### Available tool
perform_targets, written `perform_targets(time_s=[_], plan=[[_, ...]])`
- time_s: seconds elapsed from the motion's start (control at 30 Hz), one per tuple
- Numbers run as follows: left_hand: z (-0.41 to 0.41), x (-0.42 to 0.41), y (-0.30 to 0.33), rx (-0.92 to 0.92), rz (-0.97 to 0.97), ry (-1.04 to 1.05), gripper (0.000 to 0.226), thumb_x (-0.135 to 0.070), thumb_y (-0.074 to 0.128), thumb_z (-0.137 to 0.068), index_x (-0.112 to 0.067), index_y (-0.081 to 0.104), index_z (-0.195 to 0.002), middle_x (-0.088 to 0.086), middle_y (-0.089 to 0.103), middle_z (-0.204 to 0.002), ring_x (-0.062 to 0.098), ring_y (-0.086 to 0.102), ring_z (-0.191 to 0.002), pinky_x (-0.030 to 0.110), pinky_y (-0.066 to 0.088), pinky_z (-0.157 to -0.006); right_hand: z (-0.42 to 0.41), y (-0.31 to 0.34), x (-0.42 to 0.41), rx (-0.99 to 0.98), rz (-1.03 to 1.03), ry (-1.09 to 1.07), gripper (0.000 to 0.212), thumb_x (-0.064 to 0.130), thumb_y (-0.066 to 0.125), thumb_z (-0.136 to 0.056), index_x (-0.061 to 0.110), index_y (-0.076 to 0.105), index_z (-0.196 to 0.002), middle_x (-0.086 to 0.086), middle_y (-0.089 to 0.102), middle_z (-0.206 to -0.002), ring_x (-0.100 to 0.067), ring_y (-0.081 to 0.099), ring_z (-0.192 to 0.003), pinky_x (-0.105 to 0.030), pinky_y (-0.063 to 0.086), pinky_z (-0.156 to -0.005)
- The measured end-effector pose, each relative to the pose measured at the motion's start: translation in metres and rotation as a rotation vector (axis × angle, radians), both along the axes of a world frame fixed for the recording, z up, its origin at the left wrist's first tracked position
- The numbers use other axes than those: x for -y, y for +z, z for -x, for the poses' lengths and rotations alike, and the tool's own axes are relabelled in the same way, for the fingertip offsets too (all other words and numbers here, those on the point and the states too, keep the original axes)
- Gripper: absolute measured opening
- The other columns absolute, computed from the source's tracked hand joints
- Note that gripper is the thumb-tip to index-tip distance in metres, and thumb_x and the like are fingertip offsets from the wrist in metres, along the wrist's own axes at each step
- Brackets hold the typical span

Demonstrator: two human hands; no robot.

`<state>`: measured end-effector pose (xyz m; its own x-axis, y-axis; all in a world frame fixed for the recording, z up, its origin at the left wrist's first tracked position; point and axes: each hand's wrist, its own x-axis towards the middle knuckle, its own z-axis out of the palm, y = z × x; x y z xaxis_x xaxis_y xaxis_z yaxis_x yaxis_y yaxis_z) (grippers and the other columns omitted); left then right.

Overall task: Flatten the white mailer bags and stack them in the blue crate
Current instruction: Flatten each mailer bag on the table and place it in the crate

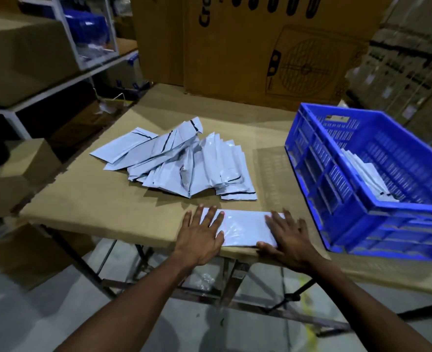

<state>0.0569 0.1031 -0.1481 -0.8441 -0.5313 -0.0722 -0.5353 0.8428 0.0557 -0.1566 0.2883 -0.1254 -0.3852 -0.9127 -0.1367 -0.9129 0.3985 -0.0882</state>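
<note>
Fingers straight and spread — our left hand and right hand press flat on either end of one bag, low centre; crate at right — pile mid-frame.

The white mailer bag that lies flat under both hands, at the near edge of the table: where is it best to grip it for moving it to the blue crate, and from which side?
Probably by its right short end, from the right. The mailer bag lies flat with its long side along the table's near edge, the right hand already rests there, and the blue crate stands on that side. A thumb could slip under at the near edge, fingers on top.
</note>
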Motion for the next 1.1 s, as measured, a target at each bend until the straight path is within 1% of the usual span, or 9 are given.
perform_targets(time_s=[0.13,0.27,0.4,0.5,0.6,0.73,0.83,0.93,1.1], plan=[[0.002,0.013,0.003,0.005,-0.043,-0.062,0.076,-0.057,-0.004,-0.09,-0.035,0.0,-0.162,-0.01,-0.007,-0.17,0.025,-0.007,-0.157,0.054,0.0,-0.123,-0.002,-0.003,0.003,0.167,0.092,0.194,0.093,0.086,0.014,-0.083,0.029,0.02,-0.156,0.012,0.01,-0.162,-0.011,0.001,-0.15,-0.048,0.013,-0.121],[0.004,0.014,0.006,-0.07,-0.093,-0.065,0.084,-0.067,-0.003,-0.087,-0.032,0.007,-0.162,-0.01,-0.001,-0.17,0.019,-0.006,-0.157,0.06,0.0,-0.121,-0.003,-0.002,0.013,0.054,0.164,0.237,0.071,0.064,0.027,-0.097,0.016,0.044,-0.147,-0.004,0.041,-0.154,-0.027,0.038,-0.142,-0.049,0.038,-0.109],[0.008,0.007,0.0,-0.194,-0.079,-0.142,0.071,-0.062,0.035,-0.095,-0.03,0.026,-0.159,-0.005,0.013,-0.169,0.019,0.005,-0.156,0.07,0.014,-0.115,-0.008,0.003,0.013,-0.084,0.306,0.342,0.058,0.046,0.02,-0.106,0.011,0.06,-0.129,-0.012,0.059,-0.137,-0.033,0.062,-0.118,-0.044,0.057,-0.083],[0.012,0.007,-0.004,-0.218,-0.078,-0.069,0.056,-0.043,0.04,-0.095,-0.034,0.045,-0.15,-0.001,0.028,-0.166,0.022,0.017,-0.155,0.068,0.014,-0.116,-0.01,0.006,0.011,-0.104,0.36,0.349,0.046,0.033,0.038,-0.103,0.012,0.045,-0.143,-0.009,0.038,-0.155,-0.033,0.05,-0.133,-0.049,0.051,-0.094],[0.013,0.006,-0.001,-0.313,-0.167,0.026,0.07,-0.05,0.019,-0.084,-0.041,0.051,-0.145,-0.006,0.034,-0.163,0.021,0.021,-0.153,0.065,0.005,-0.116,-0.019,0.012,0.002,-0.293,0.278,0.561,0.065,0.011,0.044,-0.089,0.023,0.033,-0.152,0.007,0.018,-0.164,-0.033,0.016,-0.15,-0.063,0.023,-0.113],[0.013,0.006,-0.002,-0.303,-0.153,0.0,0.058,-0.04,0.036,-0.088,-0.045,0.05,-0.145,-0.008,0.034,-0.163,0.02,0.02,-0.154,0.067,0.003,-0.115,-0.013,0.008,-0.001,-0.419,0.222,0.73,0.076,0.003,0.04,-0.071,0.025,0.05,-0.143,0.011,0.039,-0.155,-0.038,0.007,-0.151,-0.073,0.01,-0.111],[0.013,0.007,-0.003,-0.315,-0.176,0.005,0.057,-0.04,0.038,-0.088,-0.045,0.052,-0.143,-0.008,0.037,-0.161,0.02,0.021,-0.154,0.067,0.003,-0.115,-0.007,0.005,0.01,-0.36,0.19,0.773,0.052,0.009,0.046,-0.087,0.026,0.058,-0.135,0.011,0.052,-0.145,-0.037,0.019,-0.149,-0.065,0.025,-0.112],[0.013,0.003,-0.002,-0.373,-0.16,0.062,0.063,-0.049,0.034,-0.086,-0.036,0.054,-0.144,-0.005,0.042,-0.158,0.023,0.028,-0.152,0.072,0.01,-0.114,-0.006,0.013,0.023,-0.264,0.247,0.717,0.03,0.037,0.043,-0.101,0.024,0.063,-0.119,0.006,0.059,-0.135,-0.033,0.057,-0.122,-0.045,0.056,-0.081],[0.012,-0.006,-0.008,-0.562,-0.114,0.256,0.092,-0.04,0.058,-0.081,-0.017,0.015,-0.16,0.005,0.033,-0.163,0.026,0.031,-0.15,0.068,0.018,-0.117,0.003,0.042,0.02,-0.325,0.283,0.628,0.03,0.035,0.056,-0.091,0.026,0.061,-0.119,0.01,0.049,-0.146,-0.028,0.062,-0.091,-0.034,0.052,-0.054]])
